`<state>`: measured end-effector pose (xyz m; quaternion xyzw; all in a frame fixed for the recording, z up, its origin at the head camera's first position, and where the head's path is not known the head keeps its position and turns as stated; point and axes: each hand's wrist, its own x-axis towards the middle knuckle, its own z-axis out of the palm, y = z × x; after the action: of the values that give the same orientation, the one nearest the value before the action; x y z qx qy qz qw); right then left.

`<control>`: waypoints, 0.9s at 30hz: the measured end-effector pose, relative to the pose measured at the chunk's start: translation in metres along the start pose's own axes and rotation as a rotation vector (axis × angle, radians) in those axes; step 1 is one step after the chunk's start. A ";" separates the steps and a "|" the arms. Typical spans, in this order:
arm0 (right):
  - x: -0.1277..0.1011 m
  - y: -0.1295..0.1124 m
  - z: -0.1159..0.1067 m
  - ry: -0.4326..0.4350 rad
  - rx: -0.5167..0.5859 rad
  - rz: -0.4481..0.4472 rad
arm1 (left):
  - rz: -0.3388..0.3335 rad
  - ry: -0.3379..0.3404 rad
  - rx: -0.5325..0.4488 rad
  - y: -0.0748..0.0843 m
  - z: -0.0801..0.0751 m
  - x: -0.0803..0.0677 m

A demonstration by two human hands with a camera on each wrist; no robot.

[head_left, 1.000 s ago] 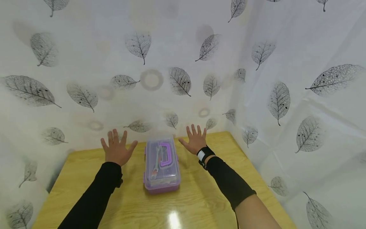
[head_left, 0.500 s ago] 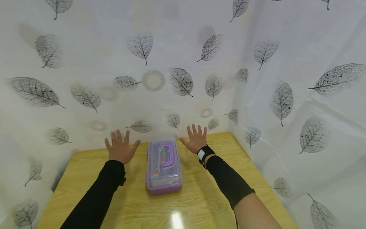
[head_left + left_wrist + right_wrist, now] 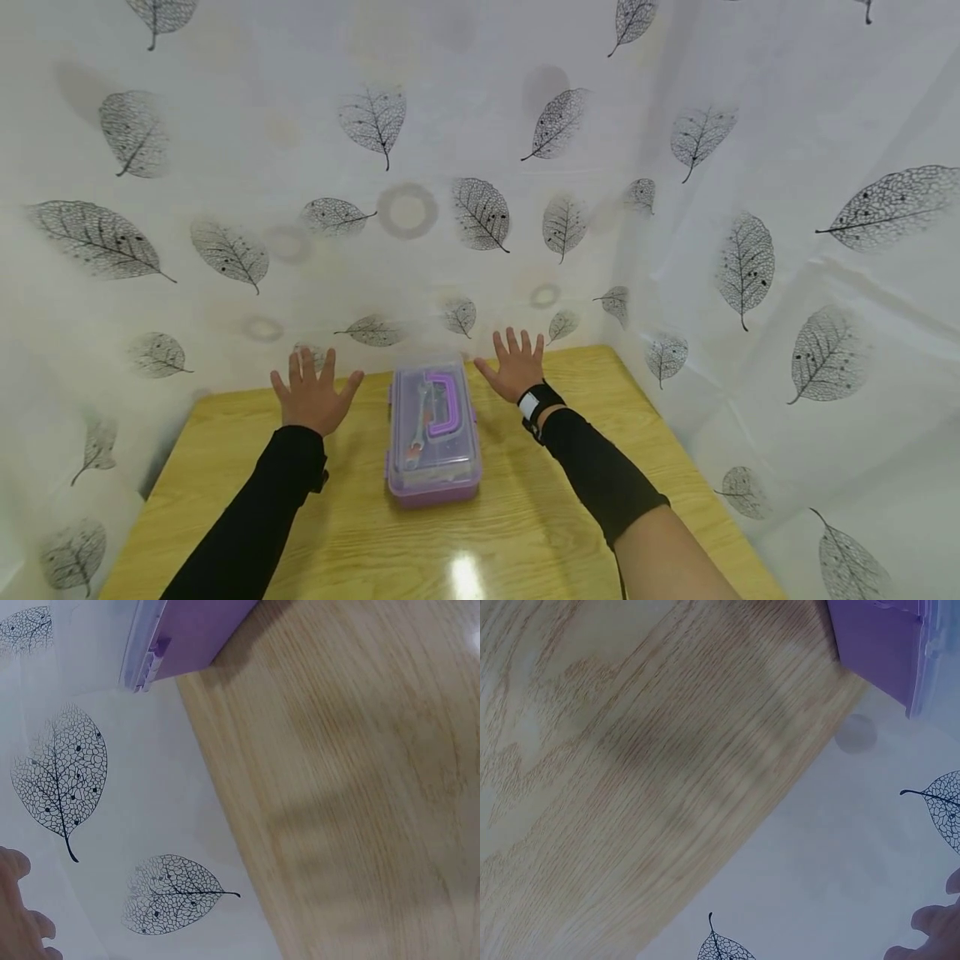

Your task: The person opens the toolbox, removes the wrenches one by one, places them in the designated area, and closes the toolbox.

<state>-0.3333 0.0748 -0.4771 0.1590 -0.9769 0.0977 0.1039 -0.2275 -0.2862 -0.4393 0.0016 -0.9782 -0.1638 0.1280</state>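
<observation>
A purple storage box (image 3: 433, 450) with a clear lid and a purple handle (image 3: 452, 406) sits on the wooden table between my hands. Through the lid a wrench-like tool (image 3: 417, 433) shows. My left hand (image 3: 313, 398), fingers spread, is held left of the box and apart from it. To the right of the box, my right hand (image 3: 516, 367) is likewise spread and holds nothing. Only fingertips (image 3: 19, 900) show in the left wrist view, beside the purple box wall (image 3: 202, 634). The right wrist view has the box (image 3: 877, 649) at its top right corner.
The wooden table (image 3: 525, 533) ends at a white curtain (image 3: 480, 125) printed with dark leaves, which stands behind it and along the sides. A bright reflection lies on the table near the front.
The head view has shifted slightly, so the box and table appear a little further right. My left hand has dipped slightly; both hands stay spread.
</observation>
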 end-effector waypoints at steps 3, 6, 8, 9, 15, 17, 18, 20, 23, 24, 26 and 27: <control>-0.001 0.000 0.005 -0.001 0.027 -0.003 | -0.002 -0.007 0.006 -0.008 0.008 0.001; -0.001 0.000 0.008 -0.029 0.011 0.011 | -0.002 -0.010 0.015 -0.015 0.016 0.001; -0.001 -0.001 0.008 -0.056 0.002 0.021 | -0.003 -0.010 0.009 -0.018 0.018 0.001; 0.000 -0.001 0.009 -0.063 0.005 0.023 | -0.006 -0.011 0.006 -0.018 0.017 0.000; 0.001 -0.004 0.014 -0.110 0.041 0.042 | -0.040 -0.086 -0.053 -0.016 0.019 -0.006; -0.001 -0.006 0.019 -0.134 0.102 0.063 | -0.077 -0.164 -0.157 -0.011 0.022 -0.007; -0.003 -0.006 0.023 -0.149 0.147 0.078 | -0.099 -0.207 -0.221 -0.008 0.025 -0.007; -0.008 -0.006 0.035 -0.173 0.241 0.106 | -0.139 -0.290 -0.365 0.001 0.031 -0.009; -0.020 -0.007 0.052 -0.179 0.433 0.147 | -0.183 -0.370 -0.565 0.021 0.040 -0.021; -0.023 -0.010 0.057 -0.179 0.509 0.161 | -0.193 -0.374 -0.622 0.026 0.044 -0.028; -0.032 -0.019 0.064 -0.172 0.674 0.195 | -0.203 -0.378 -0.751 0.037 0.054 -0.042; -0.036 -0.024 0.065 -0.166 0.757 0.204 | -0.226 -0.377 -0.811 0.043 0.059 -0.051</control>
<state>-0.3030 0.0489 -0.5442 0.0954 -0.8876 0.4476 -0.0514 -0.1915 -0.2243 -0.4925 0.0280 -0.8350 -0.5437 -0.0805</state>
